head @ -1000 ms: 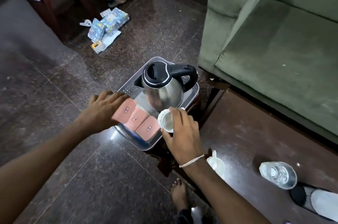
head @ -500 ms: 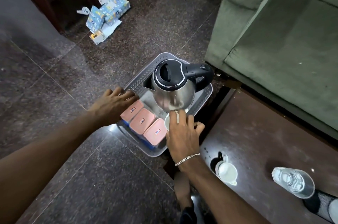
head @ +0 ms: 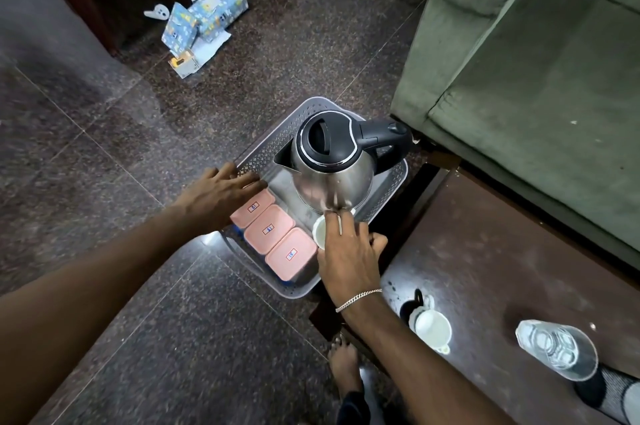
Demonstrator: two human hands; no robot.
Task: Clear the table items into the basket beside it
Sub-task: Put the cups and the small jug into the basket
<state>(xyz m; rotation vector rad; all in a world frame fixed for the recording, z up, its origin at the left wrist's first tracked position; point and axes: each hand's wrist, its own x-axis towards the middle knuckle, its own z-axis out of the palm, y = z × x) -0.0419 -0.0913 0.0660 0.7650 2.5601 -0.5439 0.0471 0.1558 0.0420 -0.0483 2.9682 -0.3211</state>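
Observation:
A translucent grey basket stands on the floor beside the dark wooden table. Inside it are a steel kettle with a black lid and three pink-lidded boxes in a row. My right hand is inside the basket, closed around a white cup set down next to the kettle. My left hand rests with spread fingers on the basket's left rim and the nearest pink box. On the table stand another white cup and a clear water bottle lying on its side.
A green sofa runs along the table's far side. Blue patterned packets and papers lie on the dark stone floor at the back. My bare foot stands by the table corner. A striped sock shows at the bottom right.
My right hand lowered the white cup into the basket beside the kettle. My left hand slid from the pink boxes to the basket's left rim. The view shifted, showing more of the table.

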